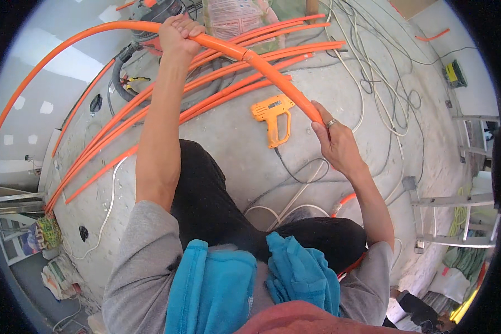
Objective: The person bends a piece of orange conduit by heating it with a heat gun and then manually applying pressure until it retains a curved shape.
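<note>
Above the grey floor, one bent orange pipe is held up.
The left hand is closed around the pipe, which curves away beyond it to the left; the right hand is closed on its right end, near a yellow heat gun.

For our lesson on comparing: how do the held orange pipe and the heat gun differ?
The orange pipe is long and curved; the heat gun is compact and pistol-shaped. The pipe is gripped aloft; the heat gun lies on the floor. Both look orange-toned.
</note>
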`<state>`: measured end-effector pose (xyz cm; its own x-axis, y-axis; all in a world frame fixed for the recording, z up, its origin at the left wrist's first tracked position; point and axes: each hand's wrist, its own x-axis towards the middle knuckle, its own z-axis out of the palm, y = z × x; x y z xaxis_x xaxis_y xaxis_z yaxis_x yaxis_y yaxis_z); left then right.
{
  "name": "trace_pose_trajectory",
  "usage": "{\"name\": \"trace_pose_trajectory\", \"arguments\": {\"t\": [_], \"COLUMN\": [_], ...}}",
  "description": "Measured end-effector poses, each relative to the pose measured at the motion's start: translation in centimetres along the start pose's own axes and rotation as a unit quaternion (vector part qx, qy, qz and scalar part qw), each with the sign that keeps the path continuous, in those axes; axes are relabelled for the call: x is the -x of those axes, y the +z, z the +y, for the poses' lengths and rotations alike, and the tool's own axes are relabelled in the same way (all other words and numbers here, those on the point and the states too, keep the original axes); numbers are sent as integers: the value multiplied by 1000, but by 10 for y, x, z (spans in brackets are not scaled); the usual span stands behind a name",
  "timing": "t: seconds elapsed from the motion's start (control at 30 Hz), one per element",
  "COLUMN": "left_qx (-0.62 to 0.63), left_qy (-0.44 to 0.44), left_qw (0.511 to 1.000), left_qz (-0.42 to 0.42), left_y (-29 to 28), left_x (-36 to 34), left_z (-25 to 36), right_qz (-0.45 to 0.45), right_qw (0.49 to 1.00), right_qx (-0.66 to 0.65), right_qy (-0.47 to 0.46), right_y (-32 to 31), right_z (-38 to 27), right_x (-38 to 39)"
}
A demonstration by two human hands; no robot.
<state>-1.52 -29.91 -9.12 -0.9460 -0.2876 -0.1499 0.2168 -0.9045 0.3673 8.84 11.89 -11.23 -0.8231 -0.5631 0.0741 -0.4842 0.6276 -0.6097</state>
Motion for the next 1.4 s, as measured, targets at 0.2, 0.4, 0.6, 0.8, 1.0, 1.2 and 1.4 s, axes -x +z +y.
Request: {"name": "trace_pose_trajectory", "arguments": {"t": [0.2, 0.4, 0.6, 0.8, 1.0, 1.2, 1.4], "left_qx": [-14, 2, -41, -84, -66, -18, -123], "left_qy": [21, -7, 42, 7, -53, -83, 3], "left_qw": [1000, 1000, 996, 977, 969, 958, 986], "left_qz": [6, 7, -73, -196, -233, -273, -117], "left_y": [-2, -2, 7, 12, 16, 10, 7], "left_x": [2, 4, 11, 8, 12, 12, 9], "left_z": [3, 8, 8, 14, 15, 12, 8], "right_qz": [31, 35, -24, -100, -229, -262, -68], "right_qw": [998, 998, 999, 983, 875, 841, 979], "right_qx": [6, 20, -19, -151, -395, -444, -190], "right_qy": [-51, -54, -22, 31, 162, 162, 9], "right_y": [16, 14, 3, 11, 8, 11, 35], "right_z": [9, 6, -3, 12, 25, 27, 30], "right_x": [-4, -7, -12, -12, -12, -12, -3]}}
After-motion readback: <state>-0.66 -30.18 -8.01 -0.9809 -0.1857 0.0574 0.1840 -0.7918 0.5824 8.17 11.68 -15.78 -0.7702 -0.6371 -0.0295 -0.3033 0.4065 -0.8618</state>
